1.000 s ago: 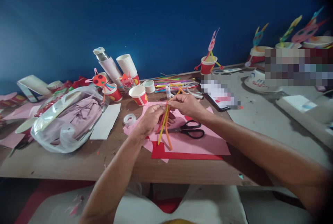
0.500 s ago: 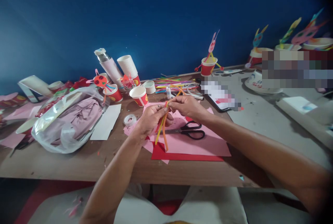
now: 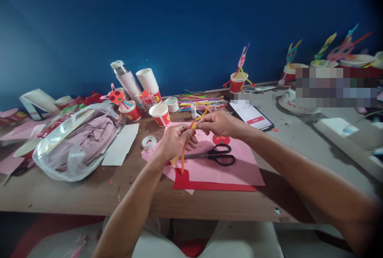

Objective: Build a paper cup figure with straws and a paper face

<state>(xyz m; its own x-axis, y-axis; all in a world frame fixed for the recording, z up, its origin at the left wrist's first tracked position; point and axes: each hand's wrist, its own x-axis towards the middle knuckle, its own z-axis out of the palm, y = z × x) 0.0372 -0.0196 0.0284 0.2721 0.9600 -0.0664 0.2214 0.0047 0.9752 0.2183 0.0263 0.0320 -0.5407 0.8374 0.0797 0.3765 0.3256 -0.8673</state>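
- Along the front edge of the worktop [image 3: 74, 200], bare wood is left between the edge and a red sheet [image 3: 215, 186], which is partly covered by a pink sheet [image 3: 242, 172].
- On the pink sheet, scissors [image 3: 225, 155] are laid, blades pointed left; the hanging ends of the coloured strips [image 3: 182, 160], orange and yellow, are best kept clear of them.
- The strips are held above the sheets' left part. They are pinched between thumb and fingers of the left hand [image 3: 178, 137]; this hold should be kept firm so that no strip slips.
- The strips' upper part is pinched by the fingertips of the right hand [image 3: 219, 124], close beside the left; small, gentle turns would seem best.
- Toward the back edge, a white bottle [image 3: 193, 111] is seen before a coloured bundle [image 3: 199, 101].
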